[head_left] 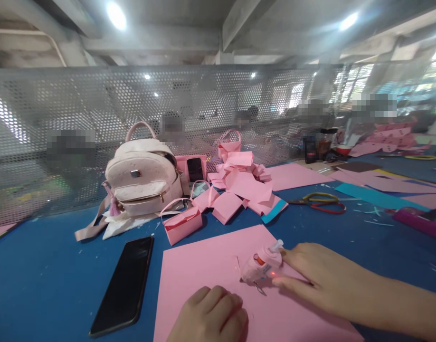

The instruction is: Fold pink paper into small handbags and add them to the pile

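A large pink sheet [200,266] lies flat on the blue table in front of me. On its right part is a small pale-pink hot glue gun [262,263], nozzle toward the left, with a red light glowing near its handle end. My right hand [321,273] reaches in from the right, index finger and thumb on either side of the gun's rear. My left hand [211,316] rests at the sheet's near edge with curled fingers; its fingertips are hidden, so anything inside cannot be seen.
Left of the sheet lies a black phone [123,287]. Behind stand a light backpack [141,175], a small pink paper bag [182,224] and heaped pink paper pieces [244,183]. Scissors [319,202] and a purple tool [419,221] lie right. A perforated metal partition [189,95] borders the table.
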A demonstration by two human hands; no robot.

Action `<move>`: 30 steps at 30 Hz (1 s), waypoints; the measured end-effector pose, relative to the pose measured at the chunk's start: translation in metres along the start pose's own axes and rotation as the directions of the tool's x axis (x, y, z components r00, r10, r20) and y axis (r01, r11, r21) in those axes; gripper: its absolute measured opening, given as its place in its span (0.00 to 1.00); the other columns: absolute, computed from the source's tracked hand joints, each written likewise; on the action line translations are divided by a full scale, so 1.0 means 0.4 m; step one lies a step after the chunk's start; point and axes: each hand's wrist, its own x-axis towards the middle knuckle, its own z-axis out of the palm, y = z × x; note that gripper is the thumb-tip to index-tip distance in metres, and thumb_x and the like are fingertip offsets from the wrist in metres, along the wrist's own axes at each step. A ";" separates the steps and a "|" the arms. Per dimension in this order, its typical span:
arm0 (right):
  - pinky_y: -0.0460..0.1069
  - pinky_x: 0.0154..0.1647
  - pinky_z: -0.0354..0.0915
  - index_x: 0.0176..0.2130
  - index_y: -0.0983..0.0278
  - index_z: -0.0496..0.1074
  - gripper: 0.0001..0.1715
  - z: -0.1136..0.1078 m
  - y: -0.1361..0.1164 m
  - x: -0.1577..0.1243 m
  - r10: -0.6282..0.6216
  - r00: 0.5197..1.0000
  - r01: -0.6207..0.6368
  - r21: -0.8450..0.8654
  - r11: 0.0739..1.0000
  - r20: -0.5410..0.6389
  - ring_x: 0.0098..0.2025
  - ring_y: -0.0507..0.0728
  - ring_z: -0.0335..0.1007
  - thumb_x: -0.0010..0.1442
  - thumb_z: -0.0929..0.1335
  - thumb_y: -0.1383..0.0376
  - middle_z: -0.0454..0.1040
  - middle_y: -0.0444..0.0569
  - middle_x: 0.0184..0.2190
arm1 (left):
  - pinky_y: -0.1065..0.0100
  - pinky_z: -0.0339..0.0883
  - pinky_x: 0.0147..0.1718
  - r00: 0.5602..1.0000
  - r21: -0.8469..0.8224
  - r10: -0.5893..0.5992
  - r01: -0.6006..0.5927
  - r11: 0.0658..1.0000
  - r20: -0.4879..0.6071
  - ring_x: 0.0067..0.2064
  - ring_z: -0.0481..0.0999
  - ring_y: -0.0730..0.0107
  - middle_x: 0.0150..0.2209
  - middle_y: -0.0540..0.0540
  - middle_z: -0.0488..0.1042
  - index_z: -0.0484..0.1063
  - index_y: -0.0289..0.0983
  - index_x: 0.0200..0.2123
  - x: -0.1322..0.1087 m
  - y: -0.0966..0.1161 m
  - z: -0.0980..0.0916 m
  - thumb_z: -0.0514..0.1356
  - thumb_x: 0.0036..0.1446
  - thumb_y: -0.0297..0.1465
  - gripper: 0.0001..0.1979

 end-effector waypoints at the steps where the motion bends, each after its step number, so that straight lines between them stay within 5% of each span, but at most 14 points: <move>1: 0.49 0.24 0.53 0.30 0.62 0.71 0.16 -0.001 -0.002 -0.001 -0.005 1.000 0.005 -0.005 1.000 0.002 0.25 0.60 0.73 0.66 0.61 0.61 0.77 0.49 0.24 | 0.69 0.69 0.21 1.000 -0.003 0.001 -0.001 1.000 0.000 0.26 0.77 0.69 0.28 0.49 0.80 0.73 0.34 0.30 0.000 0.000 0.000 0.61 0.52 0.19 0.06; 7: 0.49 0.24 0.52 0.28 0.62 0.70 0.16 -0.002 -0.005 -0.009 -0.022 1.000 0.021 -0.028 0.999 -0.013 0.23 0.59 0.71 0.65 0.62 0.60 0.75 0.48 0.23 | 0.69 0.69 0.22 1.000 -0.017 -0.003 0.003 1.000 -0.004 0.26 0.76 0.70 0.28 0.49 0.79 0.73 0.34 0.29 0.005 0.000 -0.005 0.61 0.51 0.19 0.06; 15: 0.49 0.24 0.52 0.29 0.63 0.72 0.15 -0.007 -0.014 -0.019 -0.018 1.000 0.018 0.013 1.000 0.000 0.24 0.59 0.72 0.64 0.62 0.60 0.76 0.49 0.23 | 0.68 0.51 0.17 0.997 0.086 0.021 -0.015 0.996 -0.075 0.18 0.63 0.72 0.16 0.53 0.67 0.71 0.39 0.26 0.013 -0.001 -0.010 0.59 0.49 0.17 0.10; 24: 0.50 0.26 0.59 0.31 0.62 0.74 0.16 -0.014 -0.025 -0.030 0.032 0.999 -0.034 0.072 0.997 0.027 0.27 0.61 0.74 0.64 0.63 0.58 0.78 0.49 0.26 | 0.67 0.49 0.18 0.996 0.090 0.001 0.008 0.996 -0.094 0.19 0.60 0.73 0.16 0.53 0.65 0.70 0.39 0.25 0.007 0.002 -0.003 0.58 0.52 0.18 0.10; 30: 0.51 0.27 0.60 0.31 0.62 0.75 0.15 -0.014 -0.030 -0.034 0.059 0.997 -0.063 0.076 0.995 0.057 0.28 0.61 0.74 0.63 0.63 0.58 0.79 0.50 0.27 | 0.67 0.54 0.19 0.999 0.076 -0.017 0.021 0.997 -0.045 0.20 0.67 0.72 0.18 0.52 0.70 0.70 0.37 0.25 0.009 -0.002 -0.018 0.60 0.51 0.18 0.09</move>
